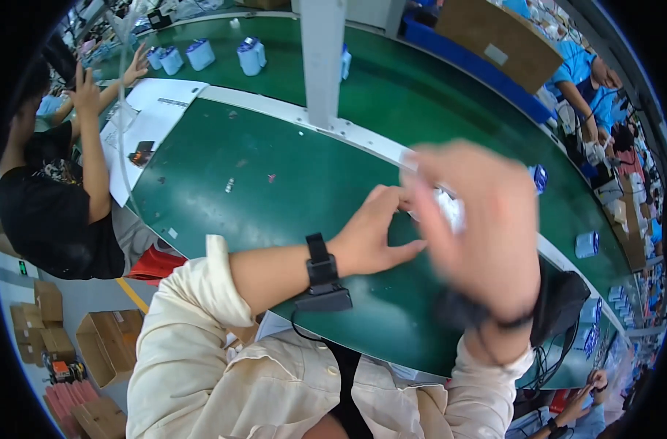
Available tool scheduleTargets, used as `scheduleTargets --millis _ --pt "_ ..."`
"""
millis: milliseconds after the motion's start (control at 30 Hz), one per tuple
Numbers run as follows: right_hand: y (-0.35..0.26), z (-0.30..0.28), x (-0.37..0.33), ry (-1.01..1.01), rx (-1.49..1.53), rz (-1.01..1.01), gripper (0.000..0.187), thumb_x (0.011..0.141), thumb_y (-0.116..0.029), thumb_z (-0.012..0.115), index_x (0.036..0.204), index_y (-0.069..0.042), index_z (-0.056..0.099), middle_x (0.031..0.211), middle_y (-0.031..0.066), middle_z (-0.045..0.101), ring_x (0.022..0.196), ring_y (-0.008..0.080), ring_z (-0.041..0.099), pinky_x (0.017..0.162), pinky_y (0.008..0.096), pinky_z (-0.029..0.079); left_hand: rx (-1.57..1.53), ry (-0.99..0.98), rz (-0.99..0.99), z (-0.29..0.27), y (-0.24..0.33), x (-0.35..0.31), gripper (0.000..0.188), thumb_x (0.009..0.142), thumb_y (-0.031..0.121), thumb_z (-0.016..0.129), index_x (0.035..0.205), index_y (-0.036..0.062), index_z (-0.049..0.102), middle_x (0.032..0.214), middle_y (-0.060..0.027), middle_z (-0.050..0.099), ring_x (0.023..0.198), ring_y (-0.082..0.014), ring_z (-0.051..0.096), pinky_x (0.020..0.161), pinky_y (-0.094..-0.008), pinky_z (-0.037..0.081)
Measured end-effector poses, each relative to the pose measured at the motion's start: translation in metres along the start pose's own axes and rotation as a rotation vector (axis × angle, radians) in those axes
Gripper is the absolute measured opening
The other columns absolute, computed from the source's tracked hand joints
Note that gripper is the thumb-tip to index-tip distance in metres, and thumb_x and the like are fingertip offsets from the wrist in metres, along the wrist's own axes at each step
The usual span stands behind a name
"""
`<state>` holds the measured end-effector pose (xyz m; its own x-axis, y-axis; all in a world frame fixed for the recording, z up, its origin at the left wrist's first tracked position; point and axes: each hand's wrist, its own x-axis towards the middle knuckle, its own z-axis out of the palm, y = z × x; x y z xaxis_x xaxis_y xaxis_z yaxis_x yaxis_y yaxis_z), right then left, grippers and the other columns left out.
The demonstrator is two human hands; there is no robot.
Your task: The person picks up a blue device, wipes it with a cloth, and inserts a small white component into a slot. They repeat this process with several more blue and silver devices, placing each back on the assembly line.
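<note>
- Your left hand [370, 238] had thumb and forefinger spread apart; your right hand [487, 227] was too blurred to tell its fingers' state.
- The white piece [452, 211] was between your hands, partly hidden; an unsure pinch could have dropped it.
- Black cables [544, 372] near your right forearm might have snagged during a quick reach.
</note>
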<state>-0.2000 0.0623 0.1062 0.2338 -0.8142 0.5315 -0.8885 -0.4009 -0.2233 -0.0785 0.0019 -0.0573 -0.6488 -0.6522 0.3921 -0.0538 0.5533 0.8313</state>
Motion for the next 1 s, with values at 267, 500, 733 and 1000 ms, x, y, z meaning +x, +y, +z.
scheduleTargets --millis 267,500,733,1000 --pt "0.176 0.145 0.121 -0.164 0.009 0.228 0.079 0.076 -0.035 0.074 0.141 -0.003 0.043 0.133 0.0263 0.052 0.124 0.0384 0.050 0.103 0.0411 0.043 -0.087 0.218 0.084 0.017 0.014 0.006 0.058 0.076 0.012 0.075 0.116 0.0012 0.035 0.104 -0.0135 0.049 0.093 -0.0233 0.055 0.085 -0.0349 0.047" --pt "0.224 0.240 0.181 0.131 0.597 0.304 0.105 0.066 -0.035 0.083 0.147 0.002 0.027 0.135 0.0304 0.048 0.126 0.0376 0.049 0.105 0.0392 0.041 -0.085 0.233 0.033 0.019 0.008 0.007 0.055 0.077 0.008 0.072 0.116 0.0013 0.034 0.099 -0.0126 0.048 0.089 -0.0219 0.053 0.083 -0.0345 0.046" --pt "0.202 0.202 0.151 0.056 0.332 0.400 0.104 0.062 -0.022 0.086 0.146 -0.002 0.028 0.135 0.0244 0.052 0.124 0.0375 0.052 0.106 0.0390 0.041 -0.097 0.235 0.022 0.018 0.009 0.006 0.051 0.079 0.005 0.070 0.116 0.0021 0.034 0.099 -0.0114 0.047 0.087 -0.0203 0.052 0.081 -0.0332 0.046" --pt "0.175 0.109 0.085 0.007 0.379 0.213 0.100 0.063 -0.020 0.085 0.146 -0.008 0.031 0.135 0.0224 0.052 0.123 0.0342 0.053 0.106 0.0377 0.041 -0.134 0.229 0.016 0.023 -0.004 0.011 0.052 0.079 0.004 0.070 0.116 0.0036 0.034 0.098 -0.0098 0.046 0.086 -0.0181 0.051 0.080 -0.0321 0.045"
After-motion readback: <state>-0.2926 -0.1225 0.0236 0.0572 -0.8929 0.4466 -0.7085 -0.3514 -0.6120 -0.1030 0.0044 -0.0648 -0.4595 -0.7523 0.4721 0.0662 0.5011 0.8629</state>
